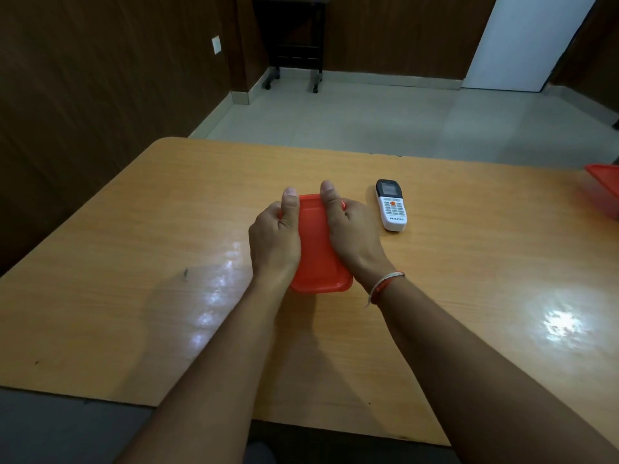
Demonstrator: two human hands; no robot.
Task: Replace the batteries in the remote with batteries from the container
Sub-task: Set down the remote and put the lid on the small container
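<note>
An orange plastic container with its lid on sits mid-table. My left hand grips its left side and my right hand grips its right side, both thumbs lying on the lid near the far edge. What is inside the container is hidden. A white remote with a dark screen end and an orange button lies face up on the table, just right of my right hand and apart from it.
The wooden table has a rounded far-left corner. Another orange container is cut off at the right edge. Beyond the table are bare floor, a dark wheeled stand and wood-panelled walls.
</note>
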